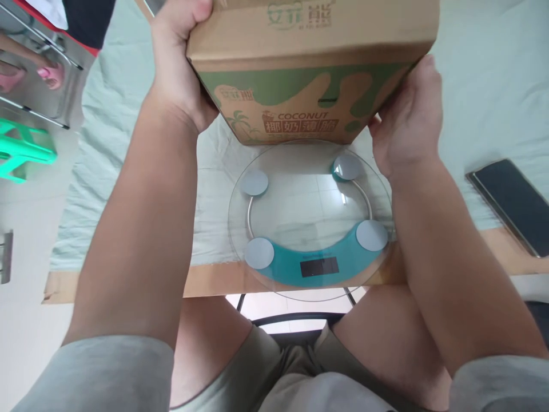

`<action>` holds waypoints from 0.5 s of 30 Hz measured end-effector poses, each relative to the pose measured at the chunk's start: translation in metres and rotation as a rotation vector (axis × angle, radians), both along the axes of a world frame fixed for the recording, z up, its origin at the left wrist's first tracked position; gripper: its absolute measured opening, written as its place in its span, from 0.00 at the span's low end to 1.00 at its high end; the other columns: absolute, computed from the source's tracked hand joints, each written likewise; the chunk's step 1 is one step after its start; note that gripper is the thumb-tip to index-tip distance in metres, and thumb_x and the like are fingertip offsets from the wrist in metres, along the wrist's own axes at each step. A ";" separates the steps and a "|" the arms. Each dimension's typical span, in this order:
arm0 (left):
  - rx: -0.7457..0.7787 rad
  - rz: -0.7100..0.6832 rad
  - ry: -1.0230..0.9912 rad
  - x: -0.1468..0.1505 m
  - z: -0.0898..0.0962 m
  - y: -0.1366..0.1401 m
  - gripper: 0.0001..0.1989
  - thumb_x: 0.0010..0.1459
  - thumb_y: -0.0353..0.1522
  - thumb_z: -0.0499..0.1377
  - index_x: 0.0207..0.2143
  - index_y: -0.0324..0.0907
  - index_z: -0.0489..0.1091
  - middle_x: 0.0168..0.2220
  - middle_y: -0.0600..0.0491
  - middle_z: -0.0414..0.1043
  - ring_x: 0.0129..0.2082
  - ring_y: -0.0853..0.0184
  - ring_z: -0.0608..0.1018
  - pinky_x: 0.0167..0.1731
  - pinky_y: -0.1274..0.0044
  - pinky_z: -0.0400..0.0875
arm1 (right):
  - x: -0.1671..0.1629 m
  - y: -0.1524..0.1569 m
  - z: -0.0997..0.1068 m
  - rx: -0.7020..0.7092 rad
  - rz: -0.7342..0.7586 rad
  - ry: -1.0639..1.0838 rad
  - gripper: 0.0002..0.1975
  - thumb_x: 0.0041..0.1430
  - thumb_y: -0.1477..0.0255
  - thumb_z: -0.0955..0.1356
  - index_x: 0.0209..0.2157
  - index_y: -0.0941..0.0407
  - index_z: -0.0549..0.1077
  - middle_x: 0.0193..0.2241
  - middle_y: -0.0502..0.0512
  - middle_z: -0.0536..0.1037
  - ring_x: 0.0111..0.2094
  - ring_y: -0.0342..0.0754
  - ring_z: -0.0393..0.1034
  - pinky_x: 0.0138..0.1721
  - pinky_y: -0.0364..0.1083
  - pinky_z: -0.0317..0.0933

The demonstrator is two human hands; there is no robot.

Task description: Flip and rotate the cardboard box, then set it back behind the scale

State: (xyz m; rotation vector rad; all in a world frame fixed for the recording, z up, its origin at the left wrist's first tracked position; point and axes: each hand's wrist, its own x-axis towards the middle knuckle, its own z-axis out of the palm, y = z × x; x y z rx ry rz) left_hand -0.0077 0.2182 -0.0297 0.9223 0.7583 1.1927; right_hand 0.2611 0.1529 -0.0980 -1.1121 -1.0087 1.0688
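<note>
A brown cardboard box (pixel 313 48) with green print and the word COCONUT is gripped between my two hands at the top of the view. My left hand (pixel 182 68) presses on its left side, thumb at the upper edge. On the opposite side, my right hand (pixel 409 117) holds the lower right edge, its fingers partly hidden behind the box. Just nearer to me lies a round glass bathroom scale (pixel 295 212) with a teal band, silver discs and a dark display. I cannot tell whether the box touches the table.
The scale sits at the front edge of a table covered by a pale green cloth (pixel 480 97). A dark phone (pixel 514 203) lies at the right. Off the table to the left are a green plastic stool (pixel 26 150) and a person's foot in a pink slipper (pixel 51 74).
</note>
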 end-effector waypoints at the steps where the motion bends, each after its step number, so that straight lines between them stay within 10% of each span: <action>1: -0.037 -0.034 0.014 0.001 0.003 0.004 0.38 0.85 0.37 0.31 0.45 0.27 0.78 0.42 0.47 0.73 0.49 0.64 0.87 0.53 0.64 0.85 | 0.001 0.001 -0.002 -0.039 -0.027 -0.006 0.23 0.75 0.51 0.58 0.59 0.45 0.72 0.75 0.43 0.73 0.76 0.48 0.70 0.77 0.56 0.70; 8: -0.112 -0.039 0.050 0.001 0.005 0.022 0.43 0.83 0.39 0.27 0.41 0.21 0.75 0.42 0.49 0.72 0.45 0.56 0.91 0.40 0.63 0.83 | -0.007 -0.011 0.012 -0.179 -0.113 -0.188 0.10 0.74 0.62 0.64 0.51 0.44 0.75 0.64 0.47 0.79 0.67 0.51 0.75 0.69 0.58 0.72; 15: -0.078 -0.007 0.062 0.004 0.001 0.016 0.41 0.82 0.41 0.29 0.38 0.20 0.72 0.41 0.52 0.71 0.45 0.60 0.90 0.44 0.67 0.81 | -0.013 -0.011 0.005 0.092 0.118 -0.057 0.17 0.72 0.71 0.64 0.59 0.45 0.65 0.77 0.42 0.70 0.77 0.33 0.67 0.87 0.46 0.56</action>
